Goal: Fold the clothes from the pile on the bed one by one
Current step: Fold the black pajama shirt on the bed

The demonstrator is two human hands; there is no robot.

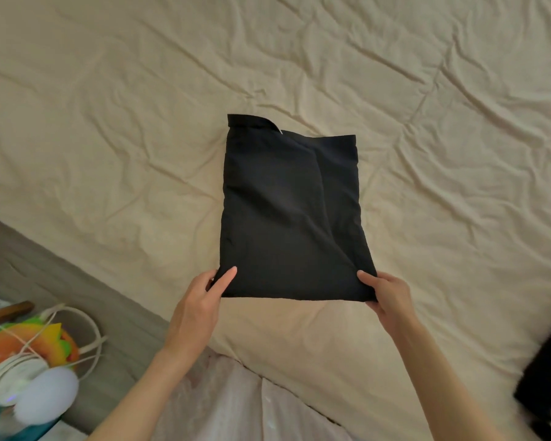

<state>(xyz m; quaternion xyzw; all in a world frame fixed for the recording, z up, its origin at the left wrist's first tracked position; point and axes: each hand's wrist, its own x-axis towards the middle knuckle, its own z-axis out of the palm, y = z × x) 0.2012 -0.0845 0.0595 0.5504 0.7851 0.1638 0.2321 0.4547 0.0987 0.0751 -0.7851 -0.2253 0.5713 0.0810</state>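
Note:
A black garment (pixel 287 211), folded into a tall rectangle, lies on the cream bedsheet (pixel 109 122) in the middle of the view. My left hand (pixel 204 297) pinches its near left corner, thumb on top. My right hand (pixel 385 294) pinches the near right corner the same way. The near edge is lifted slightly off the sheet between both hands. A small white tag shows at the far edge.
Another dark cloth (pixel 547 386) lies at the right edge of the bed. Left of the bed, on the floor side, sit a colourful toy (pixel 39 342), white cables and a white round device (pixel 45 396). The bed's left edge runs diagonally.

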